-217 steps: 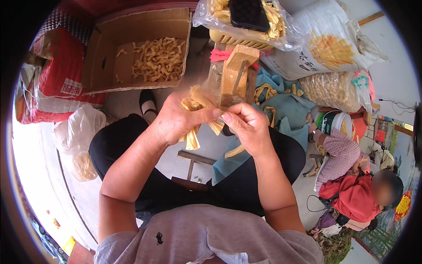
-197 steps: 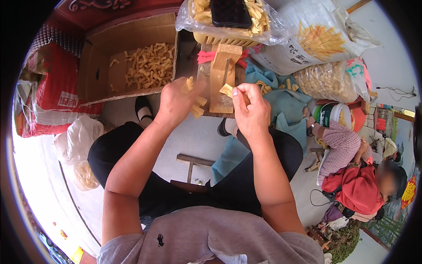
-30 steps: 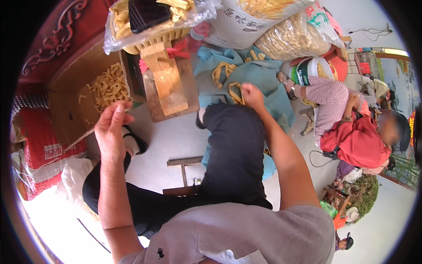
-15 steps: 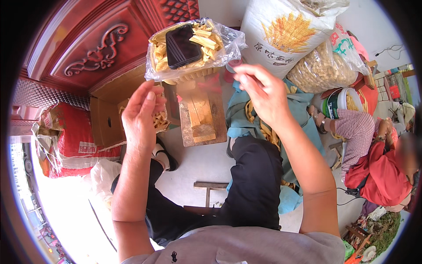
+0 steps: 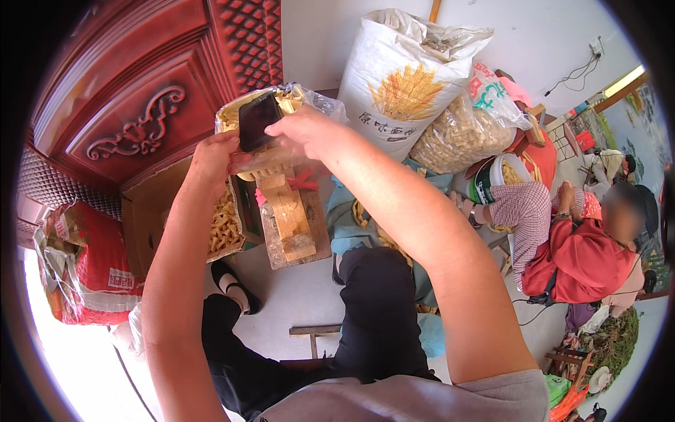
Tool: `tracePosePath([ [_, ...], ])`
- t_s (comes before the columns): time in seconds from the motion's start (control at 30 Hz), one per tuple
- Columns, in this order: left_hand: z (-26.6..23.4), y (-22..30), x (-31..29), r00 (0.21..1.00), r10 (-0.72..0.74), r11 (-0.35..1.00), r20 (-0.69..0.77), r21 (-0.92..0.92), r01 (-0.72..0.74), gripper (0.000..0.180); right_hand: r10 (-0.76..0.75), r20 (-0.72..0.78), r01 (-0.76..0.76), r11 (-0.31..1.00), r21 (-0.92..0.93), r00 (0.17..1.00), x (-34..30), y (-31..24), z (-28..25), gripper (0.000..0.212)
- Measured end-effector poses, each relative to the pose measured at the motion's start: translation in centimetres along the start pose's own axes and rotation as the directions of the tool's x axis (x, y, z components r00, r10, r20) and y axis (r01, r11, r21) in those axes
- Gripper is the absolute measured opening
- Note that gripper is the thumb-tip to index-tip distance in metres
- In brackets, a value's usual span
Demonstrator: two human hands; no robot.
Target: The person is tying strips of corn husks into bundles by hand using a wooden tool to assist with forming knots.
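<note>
A black smartphone [image 5: 257, 124] lies tilted on top of a plastic-lined basket [image 5: 266, 169] of pale yellow strips. My left hand [image 5: 215, 160] is closed at the phone's lower left corner, its fingertips on that edge; the bag's film lies close beneath them. From the right, my right hand [image 5: 309, 135] reaches over the basket with a digit stretched to the phone's right edge. Its other fingers are apart and partly blurred over the film. Below the basket, a wooden block tool [image 5: 288, 218] rests on a wooden board [image 5: 316, 232], with red cloth strips at its top.
A cardboard box [image 5: 140, 218] with yellow pieces stands left, beside a red sack [image 5: 91, 260]. A white woven sack [image 5: 401, 91] and a clear bag of pieces [image 5: 464, 137] stand right. A co-worker in red [image 5: 590, 257] sits beyond a bucket [image 5: 496, 179]. A red carved door [image 5: 155, 119] is behind.
Both hands have come from the air above the board forward to the smartphone and basket. The view has shifted, so the surroundings sit lower and further left.
</note>
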State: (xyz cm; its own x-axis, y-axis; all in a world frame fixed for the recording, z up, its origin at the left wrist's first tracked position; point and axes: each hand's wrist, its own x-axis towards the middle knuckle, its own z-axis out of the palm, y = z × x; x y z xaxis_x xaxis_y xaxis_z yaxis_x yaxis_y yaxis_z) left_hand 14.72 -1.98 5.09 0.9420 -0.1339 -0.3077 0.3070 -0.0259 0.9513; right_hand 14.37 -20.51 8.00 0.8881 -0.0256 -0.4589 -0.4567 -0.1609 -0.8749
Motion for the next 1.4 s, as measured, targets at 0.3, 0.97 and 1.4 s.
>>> tracePosePath([
  [0.3, -2.0, 1.9, -6.0, 0.983, 0.181, 0.981, -0.028, -0.070, -0.183, 0.037, -0.244, -0.058, 0.243, 0.856, 0.456, 0.968, -4.9, -2.0, -3.6, 0.019],
  [0.97, -2.2, -10.5, -13.5, 0.957, -0.220, 0.966, 0.190, 0.178, 0.187, 0.036, -0.173, -0.638, 0.506, 0.772, 0.385, 0.750, 8.3, -1.3, -38.4, 0.019],
  [1.4, -1.9, -11.3, -14.9, 0.969, -0.187, 0.924, 0.162, 0.365, 0.117, 0.030, -0.734, -0.542, 0.703, 0.632, -0.326, 0.408, 1.6, 7.9, -24.3, 0.014],
])
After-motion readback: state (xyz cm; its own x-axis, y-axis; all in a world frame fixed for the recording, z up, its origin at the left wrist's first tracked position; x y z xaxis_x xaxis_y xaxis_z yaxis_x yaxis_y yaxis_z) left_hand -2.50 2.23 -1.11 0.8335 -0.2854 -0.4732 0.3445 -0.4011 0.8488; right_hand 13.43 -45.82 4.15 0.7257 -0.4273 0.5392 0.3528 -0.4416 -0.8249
